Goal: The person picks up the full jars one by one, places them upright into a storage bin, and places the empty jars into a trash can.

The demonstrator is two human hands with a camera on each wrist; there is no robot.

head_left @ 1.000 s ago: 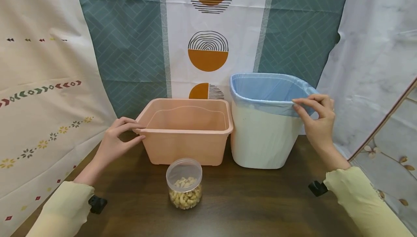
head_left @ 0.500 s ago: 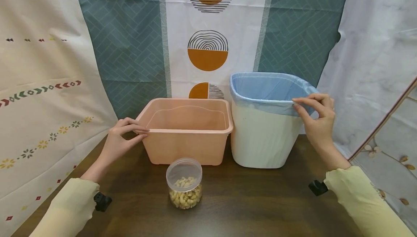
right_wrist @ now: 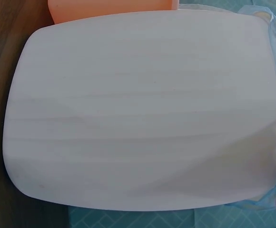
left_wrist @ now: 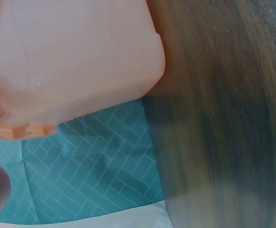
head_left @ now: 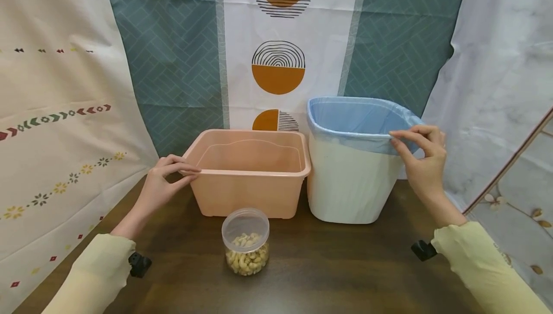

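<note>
A peach plastic tub [head_left: 246, 196] stands at the back of the table. My left hand [head_left: 162, 184] pinches its front left rim, fingers over the edge and thumb against the outside. To the right is a white trash bin [head_left: 350, 187] lined with a blue bag [head_left: 358, 114] folded over the rim. My right hand [head_left: 425, 163] pinches the bagged rim at the bin's front right corner. The left wrist view shows the tub's side wall [left_wrist: 81, 61], with only a bit of the hand at the edge. Ribbed bin wall [right_wrist: 142, 114] fills the right wrist view.
A clear lidded jar [head_left: 245, 242] about half full of cashews stands in front of the tub. Tub and bin sit side by side on the dark wooden table [head_left: 328, 266]. Patterned cloths [head_left: 181, 54] hang behind and at both sides.
My left hand has slid slightly right along the tub's rim. The right hand keeps its place on the bin's rim. The head view has shifted a little; tub, bin and jar stay put.
</note>
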